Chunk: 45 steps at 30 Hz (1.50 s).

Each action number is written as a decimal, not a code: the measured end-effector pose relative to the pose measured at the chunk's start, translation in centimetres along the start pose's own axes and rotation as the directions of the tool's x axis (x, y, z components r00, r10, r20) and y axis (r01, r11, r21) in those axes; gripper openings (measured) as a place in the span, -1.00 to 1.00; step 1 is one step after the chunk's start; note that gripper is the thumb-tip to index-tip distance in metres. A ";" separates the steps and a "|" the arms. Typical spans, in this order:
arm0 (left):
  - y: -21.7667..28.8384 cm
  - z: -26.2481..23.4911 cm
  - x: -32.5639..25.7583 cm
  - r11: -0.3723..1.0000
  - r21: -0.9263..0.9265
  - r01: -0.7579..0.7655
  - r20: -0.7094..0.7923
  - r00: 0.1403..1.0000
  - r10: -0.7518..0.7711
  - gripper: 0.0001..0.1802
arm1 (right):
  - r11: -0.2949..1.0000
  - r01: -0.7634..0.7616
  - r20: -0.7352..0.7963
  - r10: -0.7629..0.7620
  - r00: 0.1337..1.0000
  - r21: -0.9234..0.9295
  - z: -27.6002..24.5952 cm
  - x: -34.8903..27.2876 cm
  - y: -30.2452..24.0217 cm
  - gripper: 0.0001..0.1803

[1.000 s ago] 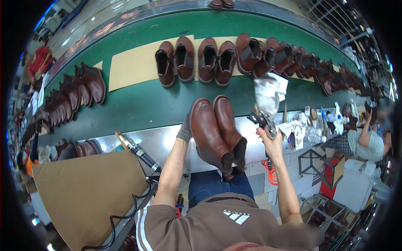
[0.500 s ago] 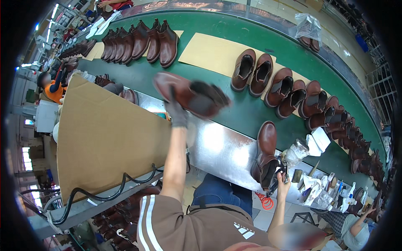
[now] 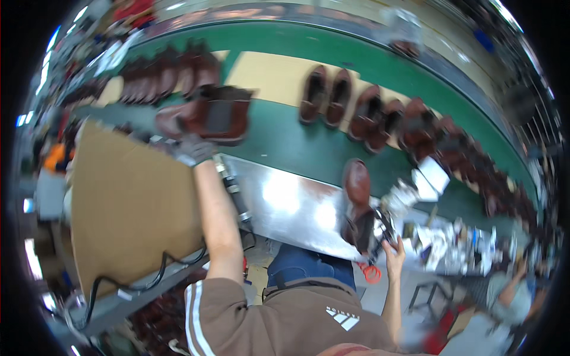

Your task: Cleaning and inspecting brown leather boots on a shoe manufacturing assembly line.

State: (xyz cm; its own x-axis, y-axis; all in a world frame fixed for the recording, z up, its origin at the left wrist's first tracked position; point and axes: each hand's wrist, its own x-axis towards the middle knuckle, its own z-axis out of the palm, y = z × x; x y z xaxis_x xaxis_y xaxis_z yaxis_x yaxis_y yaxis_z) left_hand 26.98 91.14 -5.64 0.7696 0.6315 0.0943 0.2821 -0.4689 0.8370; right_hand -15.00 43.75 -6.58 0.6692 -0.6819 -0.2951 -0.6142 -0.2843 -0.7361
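Blur hides much of the left hand [image 3: 196, 151], in a grey glove beyond the left end of the metal plate [image 3: 285, 196]. Its fingers run together against the toe side of a brown Chelsea boot [image 3: 209, 117], so I cannot tell whether they grip it or only touch. That boot is over the green bench top [image 3: 276, 132], beyond the plate's left end, its toe leftward.

The bare right hand [image 3: 393, 256] is at the plate's right, thumb and fingers parted around the end of a black-and-silver hand tool [image 3: 386, 224]; whether they close on it cannot be told. The tool partly covers the ankle of a second boot [image 3: 357, 185], lying across the plate's right part.

Right of the plate, bottles and cloths smear into clutter. Left of it, a cardboard sheet [image 3: 136, 213] screens whatever lies behind. Beyond it, boots [image 3: 371, 113] stand on tan card [image 3: 265, 71], the farthest merging together. The room past the bench is smudged, cut by the dark fisheye rim.
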 end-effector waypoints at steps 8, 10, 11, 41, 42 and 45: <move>6.8 18.3 -20.1 0.958 -0.277 0.074 0.773 0.609 0.176 -0.50 | 0.988 -0.013 -0.258 0.053 0.965 0.154 -2.3 -0.4 -1.2 -0.56; 7.1 17.9 -21.6 0.949 -0.296 0.112 0.835 0.512 0.200 -0.49 | 0.983 -0.055 -0.320 0.110 0.941 0.175 -3.1 0.3 0.2 -0.63; 7.1 17.3 -21.9 0.944 -0.302 0.132 0.854 0.477 0.207 -0.48 | 0.986 -0.006 -0.364 0.068 0.929 0.167 -3.4 0.8 0.8 -0.70; 7.8 -14.5 -25.5 0.990 0.130 0.056 0.978 -0.169 -0.119 -0.08 | 0.917 0.379 0.979 -0.176 0.102 0.125 1.8 -0.9 -22.6 -0.63; 7.4 -14.5 -25.5 0.993 0.115 0.030 0.979 -0.175 -0.108 -0.08 | 0.921 0.381 0.988 -0.127 0.087 0.085 1.7 -1.1 -23.3 -0.64; 5.7 -14.5 -25.9 0.996 0.088 0.032 0.975 -0.208 -0.079 -0.06 | 0.885 0.460 0.988 -0.130 0.086 0.076 2.0 -1.6 -22.6 -0.66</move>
State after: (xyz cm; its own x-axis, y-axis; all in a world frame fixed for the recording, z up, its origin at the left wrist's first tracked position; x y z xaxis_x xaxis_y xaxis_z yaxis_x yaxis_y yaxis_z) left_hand 0.30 81.06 4.52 0.3763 -0.6960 -0.6116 0.3559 -0.5009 0.7890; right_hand -1.34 52.57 9.32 0.5499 0.6442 -0.5316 -0.2041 -0.5136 -0.8334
